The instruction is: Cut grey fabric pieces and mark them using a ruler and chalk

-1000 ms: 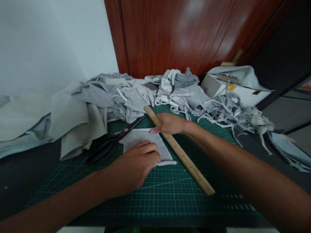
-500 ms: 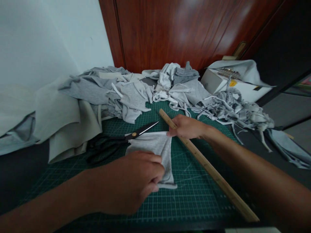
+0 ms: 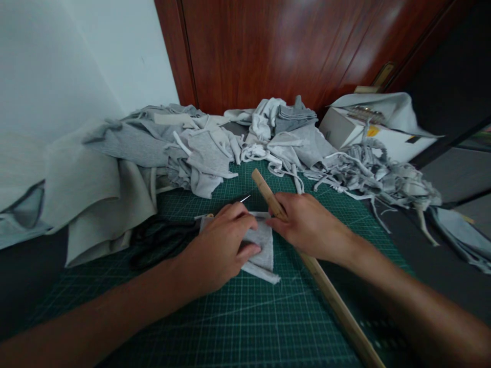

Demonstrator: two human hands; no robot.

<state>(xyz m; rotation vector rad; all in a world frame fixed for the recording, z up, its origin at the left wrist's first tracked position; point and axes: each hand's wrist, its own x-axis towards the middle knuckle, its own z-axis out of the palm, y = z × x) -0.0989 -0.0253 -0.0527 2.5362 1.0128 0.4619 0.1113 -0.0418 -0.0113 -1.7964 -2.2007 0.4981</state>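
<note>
A small piece of grey knit fabric (image 3: pixel 261 244) lies on the green cutting mat (image 3: pixel 268 317), its near edge turned into a narrow strip. My left hand (image 3: pixel 226 243) rests over its left part, fingers bent and thumb apart, covering much of it. The fingers of my right hand (image 3: pixel 307 220) wrap around a wooden ruler (image 3: pixel 337 306) near its far end. That thumb points at the fabric's right edge. Black-handled scissors (image 3: pixel 164 235) lie left of the fabric, partly under my left hand and wrist; their blade tip shows beyond the knuckles.
Heaps of grey fabric scraps (image 3: pixel 207 148) line the back of the mat. A tangle of fabric strips (image 3: pixel 387 174) lies at right, before a white box (image 3: pixel 337 128). Stiff beige sheets (image 3: pixel 88 184) hang over at left. Behind stands a reddish wooden door (image 3: pixel 268 51).
My left hand has moved up over the fabric and scissors, its fingers loosening from a closed grip. The fabric's near edge now lies farther away. My right hand has shifted slightly nearer along the ruler.
</note>
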